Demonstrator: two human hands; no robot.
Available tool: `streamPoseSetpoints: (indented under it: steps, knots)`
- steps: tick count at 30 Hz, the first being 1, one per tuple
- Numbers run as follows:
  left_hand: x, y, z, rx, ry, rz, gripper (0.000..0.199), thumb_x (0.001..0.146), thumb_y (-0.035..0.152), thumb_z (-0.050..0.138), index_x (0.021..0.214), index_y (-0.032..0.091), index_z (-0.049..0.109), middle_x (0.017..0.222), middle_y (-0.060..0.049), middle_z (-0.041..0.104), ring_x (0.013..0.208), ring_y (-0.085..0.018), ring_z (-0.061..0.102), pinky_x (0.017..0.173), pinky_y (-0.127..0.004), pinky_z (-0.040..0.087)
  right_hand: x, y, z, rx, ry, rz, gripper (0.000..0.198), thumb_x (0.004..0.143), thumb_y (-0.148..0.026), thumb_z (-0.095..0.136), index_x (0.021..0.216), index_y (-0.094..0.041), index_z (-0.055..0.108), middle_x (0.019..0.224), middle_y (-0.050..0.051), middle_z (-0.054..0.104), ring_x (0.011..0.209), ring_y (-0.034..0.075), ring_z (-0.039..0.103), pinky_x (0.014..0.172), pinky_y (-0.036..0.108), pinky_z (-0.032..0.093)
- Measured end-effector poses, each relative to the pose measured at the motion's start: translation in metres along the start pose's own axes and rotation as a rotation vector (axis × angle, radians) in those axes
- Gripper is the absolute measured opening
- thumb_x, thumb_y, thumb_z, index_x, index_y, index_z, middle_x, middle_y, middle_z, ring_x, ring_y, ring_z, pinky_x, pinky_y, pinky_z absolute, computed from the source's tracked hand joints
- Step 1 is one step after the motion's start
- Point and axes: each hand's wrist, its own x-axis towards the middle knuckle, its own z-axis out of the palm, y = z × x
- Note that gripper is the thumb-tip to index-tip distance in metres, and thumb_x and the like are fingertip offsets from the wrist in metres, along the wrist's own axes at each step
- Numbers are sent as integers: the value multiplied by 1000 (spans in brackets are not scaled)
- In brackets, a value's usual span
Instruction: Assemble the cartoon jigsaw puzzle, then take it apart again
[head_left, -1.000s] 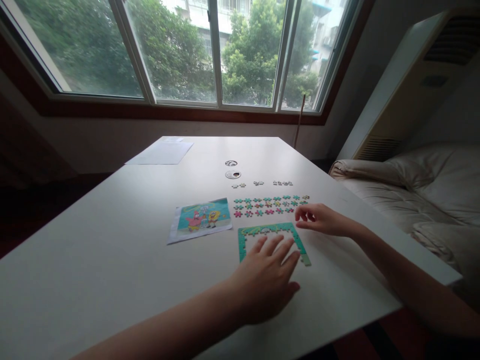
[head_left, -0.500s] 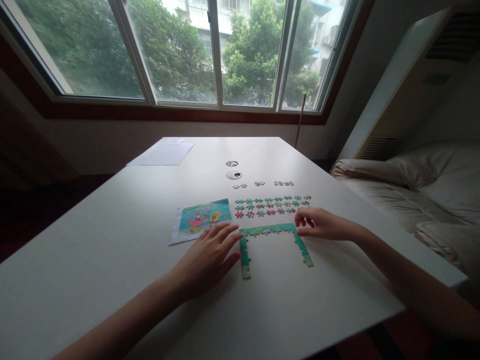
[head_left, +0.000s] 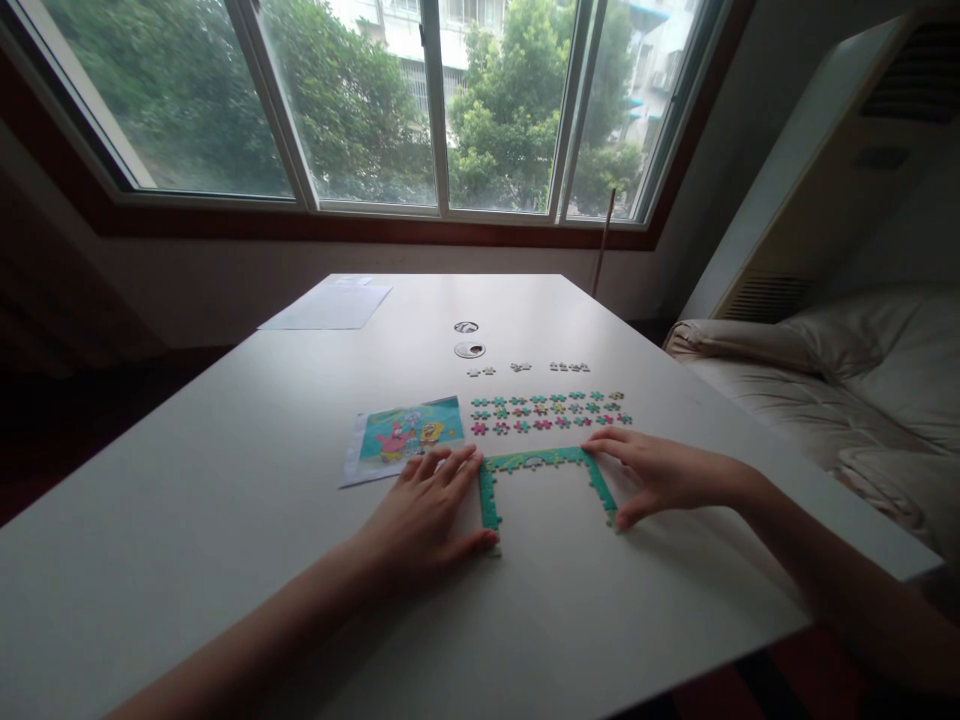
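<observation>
A three-sided puzzle border (head_left: 536, 459) of joined green pieces lies on the white table, its gap facing me. Along its left side my left hand (head_left: 427, 515) is open, thumb on the lower left end and fingertips by the upper left corner. My right hand (head_left: 656, 478) is open too, fingers at the upper right corner and thumb at the lower right end. Beyond the border, loose puzzle pieces (head_left: 540, 410) lie in three rows. The reference picture (head_left: 409, 435), showing a pink and a yellow cartoon figure, lies left of them, partly behind my left hand.
Farther back are several pale puzzle pieces (head_left: 570, 367) and two round discs (head_left: 469, 350). A white sheet (head_left: 326, 307) rests at the table's far left. To the right of the table (head_left: 247, 430) stands a cream sofa (head_left: 757, 360); a window (head_left: 367, 120) is ahead.
My right hand has spread, its thumb coming down to the border's lower right end. My left thumb has moved down to the lower left end.
</observation>
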Motion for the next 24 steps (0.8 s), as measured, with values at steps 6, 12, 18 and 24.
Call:
streamPoseSetpoints:
  steps: [6,12,18,24]
  knots:
    - [-1,-2,0,27,1,-9,75,81,68,36,137,18,31,143,-10,30,126,-33,27,100,-47,24,4,0,5,10,25,-28,84,63,-58,64,131,-15,41,133,13,40,121,29,38,101,36,32]
    - [-1,-1,-4,48,-26,-31,77,80,70,34,135,16,35,143,-12,29,126,-34,27,99,-49,25,5,0,6,-1,39,-29,83,64,-58,64,131,-14,42,132,14,40,121,29,38,100,36,33]
    - [-3,-3,-4,70,-14,-12,78,81,71,31,135,16,34,142,-12,30,126,-34,26,99,-50,24,5,-1,8,6,43,-33,84,64,-57,65,132,-14,41,133,14,40,120,29,39,100,36,35]
    - [-4,-4,-4,88,0,-5,79,79,72,33,135,17,34,142,-12,31,125,-34,29,99,-49,25,6,0,9,21,48,-37,86,63,-58,65,133,-15,40,133,14,40,120,30,39,100,37,34]
